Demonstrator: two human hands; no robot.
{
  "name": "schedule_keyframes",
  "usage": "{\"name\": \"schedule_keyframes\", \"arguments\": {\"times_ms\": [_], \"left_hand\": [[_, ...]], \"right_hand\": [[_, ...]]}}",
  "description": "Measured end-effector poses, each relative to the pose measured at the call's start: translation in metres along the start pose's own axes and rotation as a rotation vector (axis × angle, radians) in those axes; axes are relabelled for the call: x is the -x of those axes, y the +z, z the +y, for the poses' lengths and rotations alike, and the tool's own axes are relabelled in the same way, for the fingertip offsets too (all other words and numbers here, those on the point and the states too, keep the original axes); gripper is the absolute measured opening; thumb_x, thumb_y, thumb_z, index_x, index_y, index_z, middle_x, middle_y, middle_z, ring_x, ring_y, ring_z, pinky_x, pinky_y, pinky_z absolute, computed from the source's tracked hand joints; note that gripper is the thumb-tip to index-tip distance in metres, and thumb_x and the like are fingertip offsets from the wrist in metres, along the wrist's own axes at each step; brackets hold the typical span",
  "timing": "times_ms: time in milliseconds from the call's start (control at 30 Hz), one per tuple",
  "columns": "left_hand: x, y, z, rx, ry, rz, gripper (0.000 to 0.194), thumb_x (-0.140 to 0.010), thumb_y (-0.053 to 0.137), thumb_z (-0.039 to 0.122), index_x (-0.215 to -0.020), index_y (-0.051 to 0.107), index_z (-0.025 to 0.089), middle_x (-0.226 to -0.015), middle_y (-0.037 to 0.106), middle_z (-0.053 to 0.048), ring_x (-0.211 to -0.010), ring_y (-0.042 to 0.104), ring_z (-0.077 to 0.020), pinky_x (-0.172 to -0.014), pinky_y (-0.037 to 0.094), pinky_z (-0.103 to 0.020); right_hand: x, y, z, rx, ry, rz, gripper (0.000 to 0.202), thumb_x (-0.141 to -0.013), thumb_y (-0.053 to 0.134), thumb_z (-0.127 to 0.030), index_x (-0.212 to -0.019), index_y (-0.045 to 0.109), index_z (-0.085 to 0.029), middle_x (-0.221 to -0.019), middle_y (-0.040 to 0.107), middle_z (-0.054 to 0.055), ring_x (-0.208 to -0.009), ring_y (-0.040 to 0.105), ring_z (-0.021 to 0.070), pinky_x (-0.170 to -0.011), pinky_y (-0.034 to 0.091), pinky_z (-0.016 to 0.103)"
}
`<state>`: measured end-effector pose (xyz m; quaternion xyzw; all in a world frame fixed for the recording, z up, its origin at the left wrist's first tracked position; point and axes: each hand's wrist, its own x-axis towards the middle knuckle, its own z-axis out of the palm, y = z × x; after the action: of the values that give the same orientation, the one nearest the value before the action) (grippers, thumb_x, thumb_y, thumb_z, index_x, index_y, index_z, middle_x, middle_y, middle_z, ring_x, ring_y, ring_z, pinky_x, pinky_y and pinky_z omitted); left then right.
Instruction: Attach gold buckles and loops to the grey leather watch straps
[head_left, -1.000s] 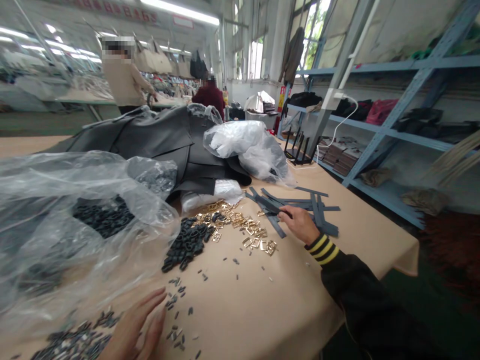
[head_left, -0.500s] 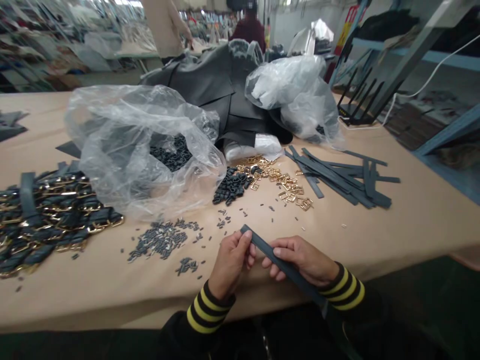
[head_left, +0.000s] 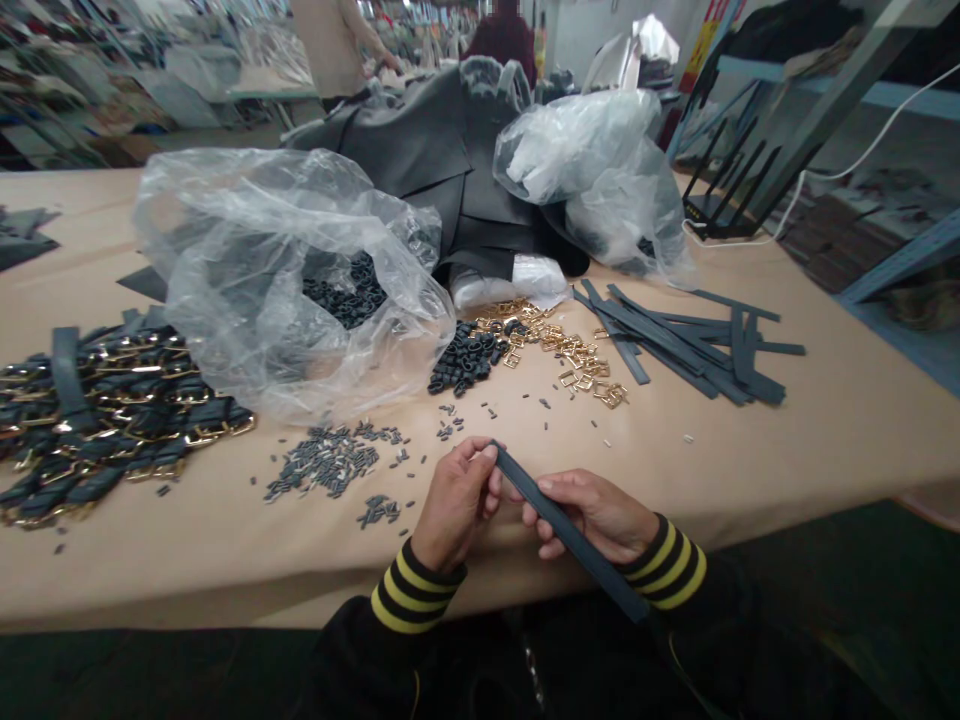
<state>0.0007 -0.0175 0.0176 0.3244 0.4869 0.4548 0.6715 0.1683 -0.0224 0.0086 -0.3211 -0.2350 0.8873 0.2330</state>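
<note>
A dark grey strap strip (head_left: pixel 574 540) slants between my hands above the table's front edge. My left hand (head_left: pixel 454 505) pinches its far end between thumb and fingers. Farther down the strip, my right hand (head_left: pixel 596 515) grips it, thumb on top and fingers curled beneath. To the left of my left hand lie a heap of small dark and silvery pieces (head_left: pixel 322 460) and a smaller cluster (head_left: pixel 379 511). Beyond my hands are black loops (head_left: pixel 461 360) and gold buckles (head_left: pixel 577 355). More dark strips (head_left: pixel 675 340) lie piled at the right.
A clear plastic bag (head_left: pixel 300 260) with black loops stands at centre left, beside a mound of straps with gold fittings (head_left: pixel 105 410). Dark sheets (head_left: pixel 420 140) and another plastic bag (head_left: pixel 585 150) are behind. A black router (head_left: pixel 724 205) stands back right. Two people are in the background.
The view has shifted slightly, so the table contents sit a little higher. The strip's near end has come up into clearer sight; both hands keep their hold on it.
</note>
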Motion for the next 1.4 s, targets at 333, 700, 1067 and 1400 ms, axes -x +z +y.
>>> {"name": "schedule_keyframes", "arguments": {"times_ms": [333,700,1067,1400], "left_hand": [[0.028,0.018,-0.017,-0.614,0.396,-0.094,0.030,-0.080,0.052,0.031,-0.106,0.042,0.018,-0.091,0.056,-0.007,-0.079,0.056,-0.0158,-0.064,0.050,-0.028],[0.034,0.024,-0.023,-0.446,0.207,-0.161,0.024,-0.088,0.038,0.029,-0.076,0.053,0.015,-0.060,0.058,-0.002,-0.050,0.054,-0.0103,-0.051,0.045,-0.022],[0.024,0.004,-0.009,-0.070,-0.130,-0.167,0.030,-0.079,0.052,0.038,-0.060,0.042,0.016,-0.044,0.041,0.007,-0.032,0.035,-0.0024,-0.033,0.021,-0.014],[0.018,-0.006,-0.015,-0.122,-0.072,-0.079,0.035,-0.080,0.048,0.042,-0.059,0.046,0.014,-0.043,0.047,0.004,-0.032,0.040,-0.0044,-0.031,0.028,-0.014]], "right_hand": [[-0.011,0.006,-0.021,-0.491,-0.399,0.164,0.021,-0.087,0.046,-0.031,-0.074,0.049,-0.015,-0.051,0.036,-0.008,-0.033,0.026,0.0012,-0.028,0.022,0.009],[0.009,-0.005,-0.017,-0.184,-0.478,0.439,0.026,-0.082,0.051,-0.042,-0.079,0.053,-0.016,-0.070,0.060,0.002,-0.059,0.056,0.0101,-0.056,0.047,0.022],[0.056,0.006,-0.029,1.326,-0.750,0.668,0.017,-0.080,0.054,-0.029,-0.093,0.060,-0.019,-0.089,0.063,0.008,-0.082,0.057,0.0209,-0.074,0.043,0.033],[0.014,0.007,-0.009,0.821,-0.119,0.171,0.024,-0.081,0.049,-0.038,-0.076,0.051,-0.015,-0.063,0.060,0.001,-0.042,0.051,0.0072,-0.041,0.039,0.019]]}}
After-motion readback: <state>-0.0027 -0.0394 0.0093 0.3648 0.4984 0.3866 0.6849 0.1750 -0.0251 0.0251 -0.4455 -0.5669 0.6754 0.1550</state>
